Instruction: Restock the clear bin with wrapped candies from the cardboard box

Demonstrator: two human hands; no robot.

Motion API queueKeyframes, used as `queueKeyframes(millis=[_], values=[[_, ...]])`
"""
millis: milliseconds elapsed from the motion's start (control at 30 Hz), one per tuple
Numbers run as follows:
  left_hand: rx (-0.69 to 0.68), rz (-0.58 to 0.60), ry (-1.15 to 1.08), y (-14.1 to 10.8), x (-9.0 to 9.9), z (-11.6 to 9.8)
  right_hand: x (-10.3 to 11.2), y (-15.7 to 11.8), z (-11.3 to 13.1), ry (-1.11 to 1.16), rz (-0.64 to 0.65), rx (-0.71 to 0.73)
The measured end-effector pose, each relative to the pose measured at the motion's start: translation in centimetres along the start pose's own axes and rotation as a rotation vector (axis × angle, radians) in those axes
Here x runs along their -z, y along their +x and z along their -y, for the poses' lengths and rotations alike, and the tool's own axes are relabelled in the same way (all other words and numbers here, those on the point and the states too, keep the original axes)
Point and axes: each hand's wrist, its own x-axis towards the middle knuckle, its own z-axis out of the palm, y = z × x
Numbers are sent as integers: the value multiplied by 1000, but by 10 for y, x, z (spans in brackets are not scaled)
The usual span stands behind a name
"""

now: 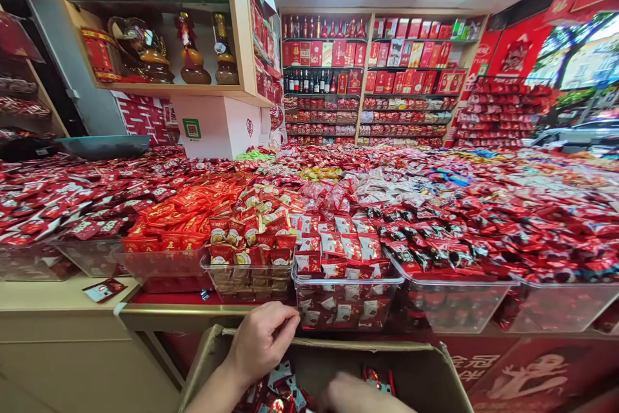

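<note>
My left hand (264, 339) is curled closed above the near side of a cardboard box (411, 364), just in front of the clear bin. Whatever may lie inside its fingers is hidden. My right hand (360, 395) reaches down into the box and is smeared by motion, so its fingers do not show. Small red-and-white wrapped candies (285, 384) lie in the box between and around my hands. Beyond the box rim, a clear plastic bin (348, 283) holds neatly stacked packets of red and white (345, 245).
Left of that bin stands one with durian-labelled packets (251, 232), then bright red packets (174, 213). Dark red-and-black candies (430, 239) fill bins on the right. One loose packet (104, 290) lies on the cream counter (39, 297). Shelves (370, 78) of bottles and boxes line the back.
</note>
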Motion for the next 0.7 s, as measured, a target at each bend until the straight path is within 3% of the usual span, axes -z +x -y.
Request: queueKeyframes(millis=[67, 167, 233, 300, 467, 700], values=[[37, -5, -218, 0, 7, -9, 21, -14, 8, 209, -133, 57], [150, 108, -461, 3, 10, -29, 49, -35, 21, 614, -390, 205], [237, 159, -575, 7, 5, -39, 60, -41, 26, 711, -524, 272], [336, 139, -715, 9, -5, -43, 63, -40, 25, 743, -617, 283], [533, 87, -970, 6, -26, -34, 53, -25, 16, 889, -612, 263], [524, 60, -1102, 0, -24, -35, 48, -24, 12, 1000, -543, 271]])
